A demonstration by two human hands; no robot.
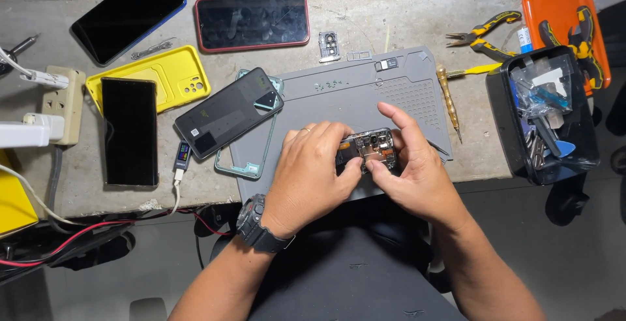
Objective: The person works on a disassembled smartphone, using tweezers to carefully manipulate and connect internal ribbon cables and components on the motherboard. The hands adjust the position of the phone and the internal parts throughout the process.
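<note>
Opened phone [367, 151] sat on the grey mat [339, 92], back already off, board exposed; left hand [313, 171] and right hand [411, 164] both pinched its edges. Black back cover [228, 112] lay at 10 o'clock, screwdriver [448, 102] at 2; reassembly looked undone.

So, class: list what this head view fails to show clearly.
- Phone part: mostly covered by the left hand and right hand.
- Black box: its contents are jumbled and too small to tell apart.
- Yellow object: cut off by the left edge.
- Screws on the grey mat: too small.
</note>
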